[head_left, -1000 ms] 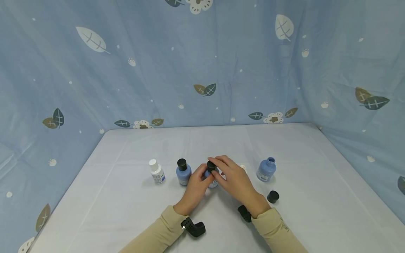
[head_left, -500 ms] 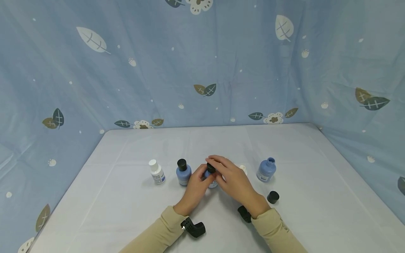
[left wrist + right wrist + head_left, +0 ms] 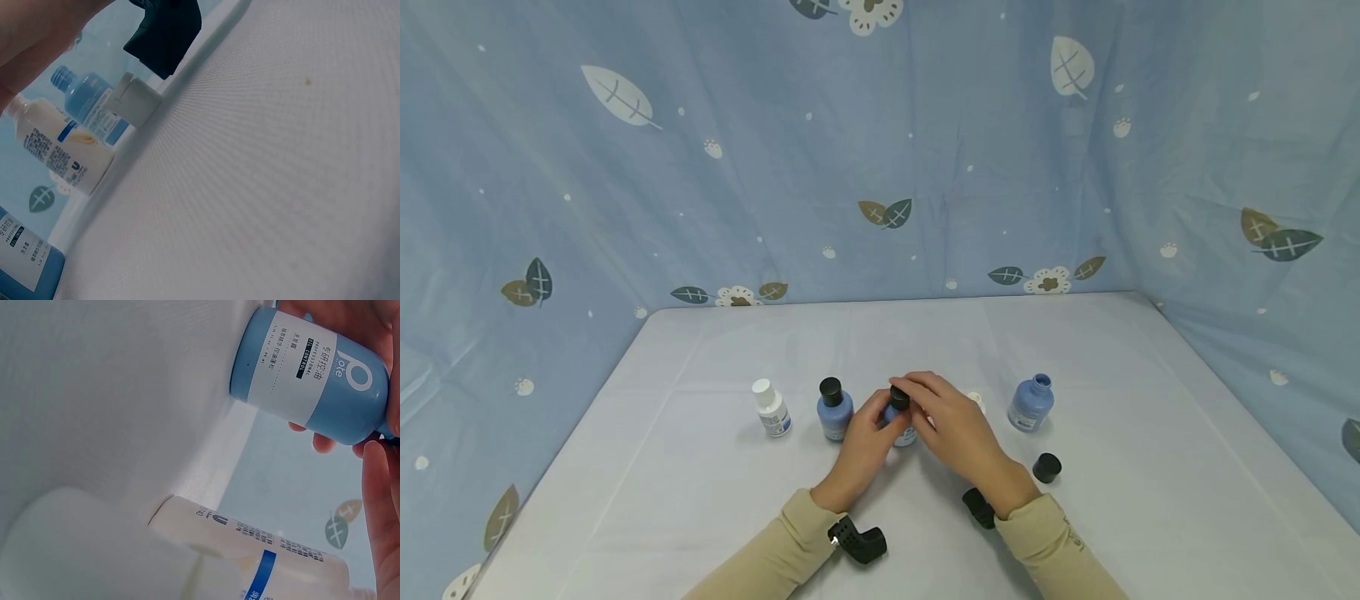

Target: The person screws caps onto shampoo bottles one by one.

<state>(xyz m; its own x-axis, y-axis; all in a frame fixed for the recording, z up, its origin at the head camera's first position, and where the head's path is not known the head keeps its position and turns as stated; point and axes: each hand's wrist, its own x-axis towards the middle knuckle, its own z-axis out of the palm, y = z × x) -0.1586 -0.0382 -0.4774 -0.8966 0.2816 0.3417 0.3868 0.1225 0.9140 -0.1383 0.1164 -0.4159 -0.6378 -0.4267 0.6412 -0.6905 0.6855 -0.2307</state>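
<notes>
In the middle of the table, my left hand (image 3: 867, 442) grips the body of a blue bottle (image 3: 300, 372) with a white label. The head view shows the bottle standing on the table. My right hand (image 3: 964, 429) pinches the black cap (image 3: 898, 398) at the bottle's neck, its fingertips and thumb around it. Whether the cap is loose cannot be seen. Another blue bottle (image 3: 835, 415) with a black cap stands just left of my left hand. A white uncapped-looking bottle (image 3: 65, 147) stands behind my right hand, mostly hidden in the head view.
A small white bottle (image 3: 772, 408) with a white cap stands farther left. An open blue bottle (image 3: 1031, 404) stands to the right, with a loose black cap (image 3: 1047, 467) in front of it. A white cap (image 3: 134, 100) lies on the white-covered table (image 3: 1150, 483).
My right fingers shift slightly left over the black cap, then back a little, and the cap moves barely left. My left hand and the other bottles stay in place.
</notes>
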